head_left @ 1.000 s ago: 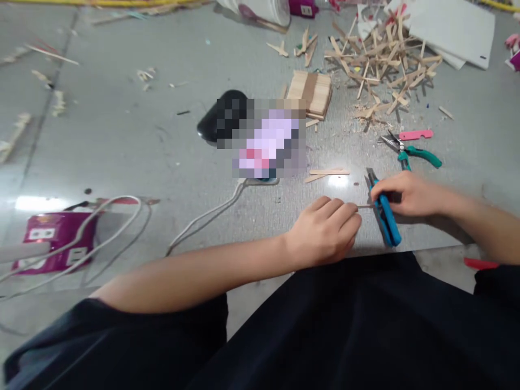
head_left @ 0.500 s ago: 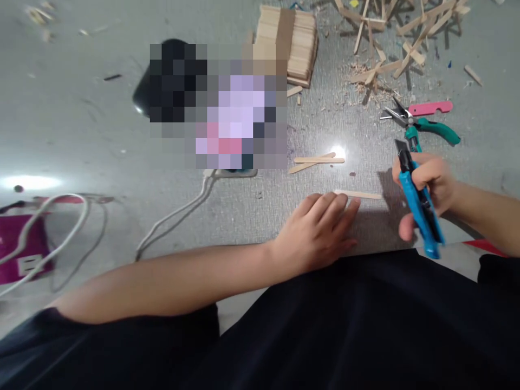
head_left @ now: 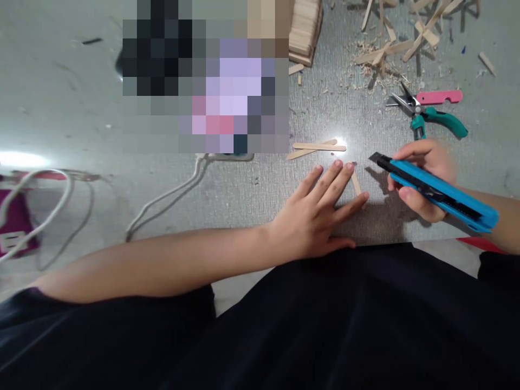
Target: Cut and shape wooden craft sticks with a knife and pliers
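Observation:
My left hand (head_left: 320, 214) lies flat on the grey floor with its fingers stretched out, pressing on a thin wooden stick (head_left: 356, 184) that shows between the fingers. My right hand (head_left: 424, 176) is closed round a blue utility knife (head_left: 439, 189), held a little above the floor to the right of the stick. The knife's black tip points left toward my left fingertips. Two more flat wooden sticks (head_left: 319, 147) lie just beyond my left hand.
Green-handled pliers (head_left: 430, 115) and a pink tool (head_left: 439, 97) lie at the right. A stack of wooden sticks (head_left: 305, 30) and a heap of stick offcuts (head_left: 400, 32) are at the back. White cables (head_left: 162, 197) cross the floor at the left, near a magenta packet (head_left: 14, 227).
My right hand lifted the knife off the stick, then turned it flat with the tip pointing left. My left hand spread out and the stick under it turned from lying sideways to pointing away.

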A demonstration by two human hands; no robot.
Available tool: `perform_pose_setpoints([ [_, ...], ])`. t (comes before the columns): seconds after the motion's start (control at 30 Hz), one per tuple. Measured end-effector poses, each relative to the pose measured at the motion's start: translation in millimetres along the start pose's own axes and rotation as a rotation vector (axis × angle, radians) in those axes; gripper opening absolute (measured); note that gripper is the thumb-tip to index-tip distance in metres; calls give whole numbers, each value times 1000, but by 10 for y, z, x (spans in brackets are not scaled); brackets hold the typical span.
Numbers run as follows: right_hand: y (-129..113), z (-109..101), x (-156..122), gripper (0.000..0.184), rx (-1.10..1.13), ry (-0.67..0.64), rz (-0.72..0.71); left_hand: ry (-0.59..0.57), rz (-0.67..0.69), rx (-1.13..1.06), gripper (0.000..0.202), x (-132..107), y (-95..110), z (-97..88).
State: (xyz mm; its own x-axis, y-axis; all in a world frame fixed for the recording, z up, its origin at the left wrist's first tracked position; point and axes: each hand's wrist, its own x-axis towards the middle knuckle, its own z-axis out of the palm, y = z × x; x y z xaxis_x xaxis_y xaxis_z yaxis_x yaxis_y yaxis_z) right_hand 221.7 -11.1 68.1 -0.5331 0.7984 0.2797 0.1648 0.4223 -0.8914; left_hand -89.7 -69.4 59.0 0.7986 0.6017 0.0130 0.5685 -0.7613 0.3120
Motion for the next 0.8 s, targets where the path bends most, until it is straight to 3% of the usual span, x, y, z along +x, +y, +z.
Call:
perform_pose_setpoints([
  [0.23,-87,-24,-64,32,-201,-72,60,-34,-30,17,142,6,44,-28],
  [0.43,-110,-6,-34,34,-282,-208,107,-104,-62,36,155,69,132,-107],
  [0.67,-40,-19,-80,36,-314,-194,94,-103,-71,22,151,118,147,-92],
  [0.8,-5,13,-78,29,-290,-162,15,-86,-50,13,150,101,117,-45],
])
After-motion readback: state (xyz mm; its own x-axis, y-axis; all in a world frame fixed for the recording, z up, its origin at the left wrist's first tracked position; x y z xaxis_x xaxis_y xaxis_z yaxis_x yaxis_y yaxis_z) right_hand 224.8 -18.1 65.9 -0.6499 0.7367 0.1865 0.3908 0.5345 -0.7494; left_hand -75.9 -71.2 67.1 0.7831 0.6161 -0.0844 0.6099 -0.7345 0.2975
